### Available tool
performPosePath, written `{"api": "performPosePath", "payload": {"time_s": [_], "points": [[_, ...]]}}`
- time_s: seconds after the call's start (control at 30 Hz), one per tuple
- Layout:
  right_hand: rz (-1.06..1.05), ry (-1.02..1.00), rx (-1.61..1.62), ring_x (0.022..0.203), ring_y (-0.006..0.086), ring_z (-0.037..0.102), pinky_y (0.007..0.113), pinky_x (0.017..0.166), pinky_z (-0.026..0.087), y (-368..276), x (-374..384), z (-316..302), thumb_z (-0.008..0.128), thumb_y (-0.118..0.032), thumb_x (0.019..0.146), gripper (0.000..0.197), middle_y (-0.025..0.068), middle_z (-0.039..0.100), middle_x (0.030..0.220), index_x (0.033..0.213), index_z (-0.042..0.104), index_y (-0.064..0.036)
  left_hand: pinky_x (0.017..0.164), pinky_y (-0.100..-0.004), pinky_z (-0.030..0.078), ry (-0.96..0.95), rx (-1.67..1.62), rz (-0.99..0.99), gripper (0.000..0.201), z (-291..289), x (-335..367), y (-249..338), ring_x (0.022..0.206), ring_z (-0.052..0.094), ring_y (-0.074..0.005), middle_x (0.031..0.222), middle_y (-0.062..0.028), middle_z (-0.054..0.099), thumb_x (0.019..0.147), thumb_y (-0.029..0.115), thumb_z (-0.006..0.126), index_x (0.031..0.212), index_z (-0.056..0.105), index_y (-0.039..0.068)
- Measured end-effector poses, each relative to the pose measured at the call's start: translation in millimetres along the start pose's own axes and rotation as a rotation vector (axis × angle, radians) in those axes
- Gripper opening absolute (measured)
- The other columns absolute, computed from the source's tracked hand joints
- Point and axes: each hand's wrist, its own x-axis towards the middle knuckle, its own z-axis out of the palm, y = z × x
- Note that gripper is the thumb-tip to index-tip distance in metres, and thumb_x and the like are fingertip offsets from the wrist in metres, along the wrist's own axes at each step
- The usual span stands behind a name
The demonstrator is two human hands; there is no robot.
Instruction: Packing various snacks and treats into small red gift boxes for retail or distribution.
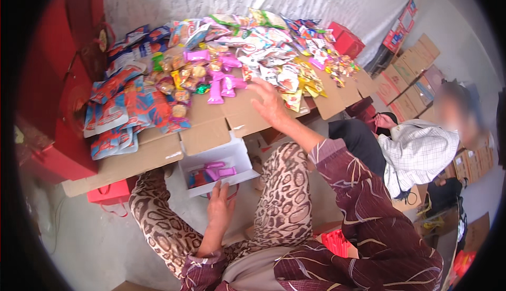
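My right hand (270, 106) reaches over the cardboard-covered table with its fingers apart, holding nothing I can see. Just beyond its fingertips lie pink-wrapped snacks (228, 86) and white snack packets (287, 77). Lower down, my left hand (219, 209) is at the near edge of a white-lined open box (240, 156), fingers stretched out. Whether it touches the box I cannot tell. Inside the box are several pink-wrapped snacks (220, 172) and a blue-and-red packet (198, 178).
Blue-and-red pouches (108, 113) pile up on the table's left beside tall red boxes (58, 106). Yellow packets (311, 83) and small candies (340, 67) lie right. A red gift box (110, 192) stands below. Another person (416, 143) sits at right near stacked cartons (406, 80).
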Motion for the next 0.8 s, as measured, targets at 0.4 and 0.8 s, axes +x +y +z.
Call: {"api": "performPosePath", "payload": {"time_s": [0.4,0.8], "points": [[0.494,-0.015,-0.438,0.126,0.0357,0.045,0.045,0.102,0.041,130,-16,-27,0.075,-0.019,0.073,0.063,0.018,0.04,0.142,0.131,0.053,-0.0141,0.092,-0.0458,0.05,-0.022,0.002,-0.004,0.057,8,5,2,0.119,0.052,-0.0415,0.14,-0.0221,0.043,0.076,0.005,0.071,0.129,0.051,0.003],[0.874,0.329,0.279,0.088,0.0143,0.059,0.032,0.08,0.049,192,-24,-36,0.068,-0.006,0.08,0.029,0.0084,0.064,0.111,0.109,0.066,-0.0031,0.093,-0.045,0.05,-0.064,0.02,-0.003,0.056,10,7,4,0.12,0.051,-0.0416,0.14,-0.022,0.043,0.077,0.004,0.07,0.129,0.051,0.003]]}}
